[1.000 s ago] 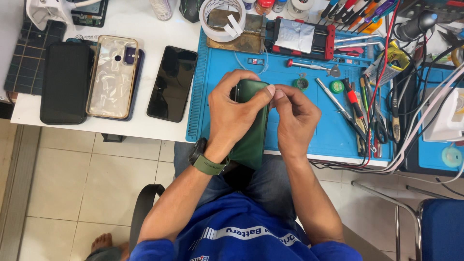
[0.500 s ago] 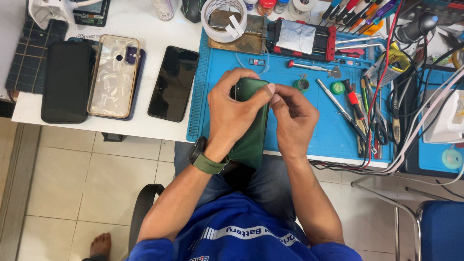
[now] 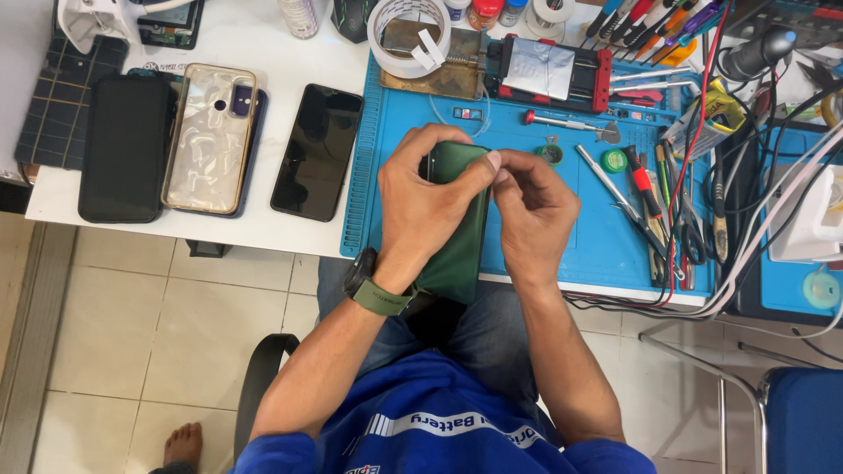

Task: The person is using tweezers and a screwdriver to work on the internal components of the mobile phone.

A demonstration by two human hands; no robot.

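Observation:
My left hand (image 3: 423, 204) grips a dark green phone (image 3: 461, 241), back side up, held over the near edge of the blue work mat (image 3: 606, 241). Its thumb lies across the phone's upper right corner. My right hand (image 3: 536, 211) is curled beside that same corner, its fingertips pinched at the phone's top right edge where they meet my left thumb. Whatever the fingers pinch is too small to see. A green-strapped watch (image 3: 373, 290) sits on my left wrist.
On the white table lie a black phone (image 3: 125, 147), a phone in a clear case (image 3: 212, 139) and another black phone (image 3: 317, 151). Screwdrivers, tweezers (image 3: 645, 197), a tape roll (image 3: 409, 33), a red clamp fixture (image 3: 549, 75) and tangled cables (image 3: 746, 228) crowd the mat's far and right sides.
Both hands stay on the green phone in nearly the same pose; only the fingertips at its top corner shift slightly.

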